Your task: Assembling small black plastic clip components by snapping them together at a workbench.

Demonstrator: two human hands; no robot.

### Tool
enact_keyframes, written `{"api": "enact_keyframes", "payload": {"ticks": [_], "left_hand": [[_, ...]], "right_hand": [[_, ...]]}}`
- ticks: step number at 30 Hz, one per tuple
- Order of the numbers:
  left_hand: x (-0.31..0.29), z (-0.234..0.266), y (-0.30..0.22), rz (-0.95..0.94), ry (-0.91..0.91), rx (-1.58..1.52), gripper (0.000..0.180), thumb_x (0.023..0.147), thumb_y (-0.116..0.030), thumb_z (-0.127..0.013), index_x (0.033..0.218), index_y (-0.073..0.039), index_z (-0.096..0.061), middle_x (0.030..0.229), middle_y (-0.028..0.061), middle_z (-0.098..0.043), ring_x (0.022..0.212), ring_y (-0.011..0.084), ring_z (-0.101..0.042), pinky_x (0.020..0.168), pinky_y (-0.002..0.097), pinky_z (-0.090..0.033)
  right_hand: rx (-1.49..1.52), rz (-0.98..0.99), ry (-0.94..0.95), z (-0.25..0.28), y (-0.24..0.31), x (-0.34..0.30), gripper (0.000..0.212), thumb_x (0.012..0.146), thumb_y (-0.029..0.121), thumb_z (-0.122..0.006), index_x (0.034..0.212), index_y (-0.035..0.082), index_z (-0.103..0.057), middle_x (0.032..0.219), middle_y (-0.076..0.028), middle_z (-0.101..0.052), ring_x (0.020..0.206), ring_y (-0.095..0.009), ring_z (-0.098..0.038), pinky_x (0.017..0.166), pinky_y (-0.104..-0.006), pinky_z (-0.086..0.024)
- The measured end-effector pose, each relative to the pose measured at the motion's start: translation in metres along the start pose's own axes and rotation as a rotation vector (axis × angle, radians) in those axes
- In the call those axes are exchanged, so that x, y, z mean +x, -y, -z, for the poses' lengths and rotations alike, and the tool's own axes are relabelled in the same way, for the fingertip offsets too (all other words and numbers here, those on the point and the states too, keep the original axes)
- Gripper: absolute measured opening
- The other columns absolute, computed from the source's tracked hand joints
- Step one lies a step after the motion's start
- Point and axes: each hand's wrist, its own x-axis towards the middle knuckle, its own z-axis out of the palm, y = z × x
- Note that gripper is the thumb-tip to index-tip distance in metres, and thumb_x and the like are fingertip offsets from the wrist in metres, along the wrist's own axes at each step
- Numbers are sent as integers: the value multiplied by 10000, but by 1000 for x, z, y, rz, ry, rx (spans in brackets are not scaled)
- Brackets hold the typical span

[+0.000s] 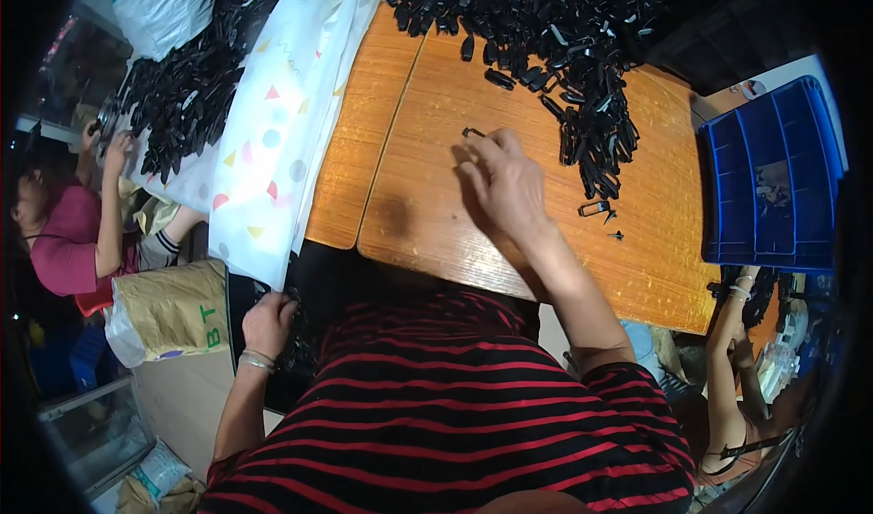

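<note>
My right hand point(506, 186) is over the wooden table with its fingers curled. A small black oblong plastic part point(472, 133) shows at its fingertips. Low at the table's left side, my left hand point(270, 325) is closed at the bottom corner of a white sheet printed with coloured shapes point(264, 164). Its fingertips are partly hidden there. Across the far side of the table spreads a large heap of similar black parts point(596, 105). One framed black piece point(594, 208) and a few tiny bits lie apart, right of my right hand.
The wooden table point(436, 214) has a seam down its left part. A blue crate point(773, 177) stands at the right edge. More black parts point(182, 105) lie left of the sheet, where a person in pink point(77, 241) works. Another person's arm point(723, 368) is lower right. A brown sack point(168, 314) sits left.
</note>
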Motion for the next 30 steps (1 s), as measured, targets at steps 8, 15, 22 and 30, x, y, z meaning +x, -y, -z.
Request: {"api": "enact_keyframes", "payload": {"ticks": [8,15,22,30], "left_hand": [[32,75,-105,-328,479,-163,228,844,-249,-657,953,-49,-647,869,171,-649,784,356,-633,700,399,-506],[180,74,-250,-483,51,-997,238,913,-237,-594,926,-1,-624,734,160,-638,642,300,-625,612,344,-485],[299,75,-345,-173,-164,-340,463,845,-472,-630,964,-27,-684,940,190,-693,890,344,-663,762,433,-515],[304,77,-360,-254,-140,-298,370,832,-350,-666,1031,-38,-666,1002,188,-681,959,355,-640,818,429,-510]], "right_hand": [[-281,-116,117,0,-33,10,211,855,117,-638,1063,82,-639,941,-144,-607,752,-336,-644,605,-401,-527],[-105,-104,14,12,-31,-10,173,874,92,-606,1024,7,-616,884,-186,-662,736,-366,-650,636,-408,-531],[-126,-295,-92,18,-34,-31,109,849,117,-652,880,13,-635,864,-166,-625,703,-352,-643,611,-411,-525],[-109,-174,0,31,-32,-38,154,812,149,-712,907,47,-646,908,-108,-587,749,-315,-643,627,-396,-530]]}}
